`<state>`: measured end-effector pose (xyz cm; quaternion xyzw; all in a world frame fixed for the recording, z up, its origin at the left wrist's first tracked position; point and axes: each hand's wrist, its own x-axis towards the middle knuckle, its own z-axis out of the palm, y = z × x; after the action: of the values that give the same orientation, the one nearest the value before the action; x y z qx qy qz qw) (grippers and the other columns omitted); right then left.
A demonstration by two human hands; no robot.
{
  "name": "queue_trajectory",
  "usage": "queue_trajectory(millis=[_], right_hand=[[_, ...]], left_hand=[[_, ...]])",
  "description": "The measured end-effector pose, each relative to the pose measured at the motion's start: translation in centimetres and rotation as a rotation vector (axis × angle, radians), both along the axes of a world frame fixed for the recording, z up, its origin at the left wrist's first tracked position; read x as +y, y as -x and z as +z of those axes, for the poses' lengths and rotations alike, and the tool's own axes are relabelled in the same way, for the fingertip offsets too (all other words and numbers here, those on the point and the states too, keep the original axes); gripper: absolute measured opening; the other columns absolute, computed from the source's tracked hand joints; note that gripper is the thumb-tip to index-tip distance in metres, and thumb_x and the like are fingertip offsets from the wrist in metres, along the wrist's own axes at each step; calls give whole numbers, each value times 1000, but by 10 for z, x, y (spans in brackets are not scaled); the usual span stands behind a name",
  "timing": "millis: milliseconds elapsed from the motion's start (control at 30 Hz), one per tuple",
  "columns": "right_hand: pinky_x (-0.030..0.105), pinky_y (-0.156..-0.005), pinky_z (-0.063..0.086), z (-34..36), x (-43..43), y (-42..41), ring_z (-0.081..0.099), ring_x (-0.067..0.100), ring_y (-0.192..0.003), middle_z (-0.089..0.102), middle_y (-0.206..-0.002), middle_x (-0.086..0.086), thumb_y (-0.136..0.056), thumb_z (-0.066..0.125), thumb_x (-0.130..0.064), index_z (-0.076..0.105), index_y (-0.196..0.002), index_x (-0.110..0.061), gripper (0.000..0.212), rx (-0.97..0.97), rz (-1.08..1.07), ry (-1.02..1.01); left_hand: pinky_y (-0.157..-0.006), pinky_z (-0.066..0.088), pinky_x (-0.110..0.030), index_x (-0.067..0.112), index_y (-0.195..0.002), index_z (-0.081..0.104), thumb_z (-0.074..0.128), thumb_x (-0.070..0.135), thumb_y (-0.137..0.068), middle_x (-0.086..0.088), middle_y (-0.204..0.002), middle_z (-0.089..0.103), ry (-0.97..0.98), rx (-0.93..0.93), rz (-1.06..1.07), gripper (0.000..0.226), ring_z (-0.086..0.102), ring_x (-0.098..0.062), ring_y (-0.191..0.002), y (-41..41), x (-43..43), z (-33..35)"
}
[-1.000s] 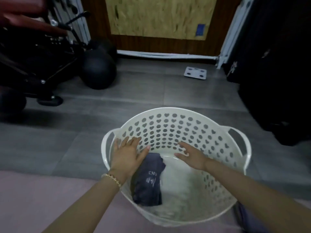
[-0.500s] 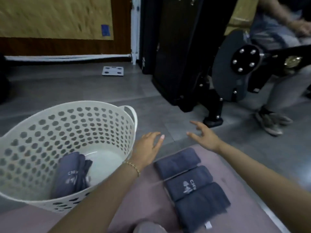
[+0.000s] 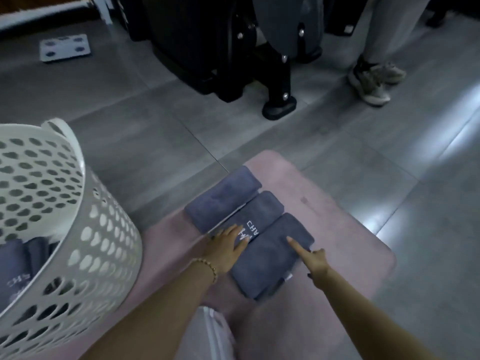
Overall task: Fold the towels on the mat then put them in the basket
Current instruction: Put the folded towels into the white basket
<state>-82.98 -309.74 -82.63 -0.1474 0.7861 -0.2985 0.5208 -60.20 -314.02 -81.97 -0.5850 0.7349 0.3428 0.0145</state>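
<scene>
Three folded dark blue towels lie side by side on the pink mat (image 3: 345, 229): a far towel (image 3: 223, 197), a middle towel (image 3: 262, 213) with white lettering, and a near towel (image 3: 270, 255). My left hand (image 3: 227, 249) lies flat with straight fingers on the near end of the middle towel. My right hand (image 3: 313, 258) is at the near towel's right edge, its forefinger stretched out on top. The white perforated basket (image 3: 104, 242) stands at the left with a folded blue towel (image 3: 15, 268) inside.
Grey tiled floor surrounds the mat. Black gym equipment (image 3: 233, 48) stands beyond it. Another person's legs and trainers (image 3: 371, 79) are at the upper right. A white bathroom scale (image 3: 65, 48) lies on the floor at the upper left.
The view swung right from the basket to the mat. Both my hands left the basket and came down onto the folded towels.
</scene>
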Motion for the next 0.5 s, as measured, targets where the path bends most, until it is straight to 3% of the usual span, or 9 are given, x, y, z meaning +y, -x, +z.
queue_trajectory(millis=[33, 100, 200, 267, 400, 500], right_hand=[[37, -80, 44, -11, 5, -2, 56, 19, -86, 56, -106, 4, -67, 84, -41, 49, -111, -5, 67, -85, -9, -49], [32, -71, 46, -31, 15, -10, 57, 17, -79, 63, -91, 0, -57, 84, -54, 61, -108, -7, 74, -233, 27, -120], [25, -60, 48, -55, 22, -27, 64, 16, -82, 69, -95, -2, -67, 81, -49, 63, -110, -12, 59, -416, -11, -99], [26, -64, 52, -70, 20, -37, 67, 16, -91, 70, -106, -2, -69, 78, -47, 63, -112, -13, 57, -467, -78, -70], [37, -87, 55, -94, 14, -41, 68, 22, -99, 70, -112, 2, -39, 92, -54, 62, -118, -10, 95, -481, -204, 13], [31, -81, 55, -92, 9, -45, 67, 19, -102, 70, -114, 2, -59, 86, -42, 62, -118, -13, 70, -529, -214, 72]], left_hand=[[-115, 18, -28, 23, -148, 27, 32, 48, -99, 6, -155, 25, -17, -16, -34, 55, 25, -14, -141, 4, 2, -8], [-116, 15, -30, 24, -149, 24, 29, 49, -99, 8, -156, 22, -77, -34, -73, 56, 21, -13, -143, 10, 5, -24], [-119, 9, -34, 24, -151, 15, 25, 53, -98, 8, -159, 12, -167, -60, -105, 61, 11, -12, -145, 13, 8, -48], [-119, 6, -35, 26, -152, 9, 23, 54, -98, 11, -159, 4, -192, -85, -117, 62, 5, -11, -146, 13, 7, -59], [-120, 3, -33, 28, -151, 5, 21, 54, -98, 13, -158, -1, -240, -63, -134, 61, 1, -10, -146, 10, 3, -70], [-120, 4, -33, 28, -151, 5, 21, 53, -98, 14, -159, 0, -269, -32, -132, 60, 2, -9, -146, 7, -1, -74]])
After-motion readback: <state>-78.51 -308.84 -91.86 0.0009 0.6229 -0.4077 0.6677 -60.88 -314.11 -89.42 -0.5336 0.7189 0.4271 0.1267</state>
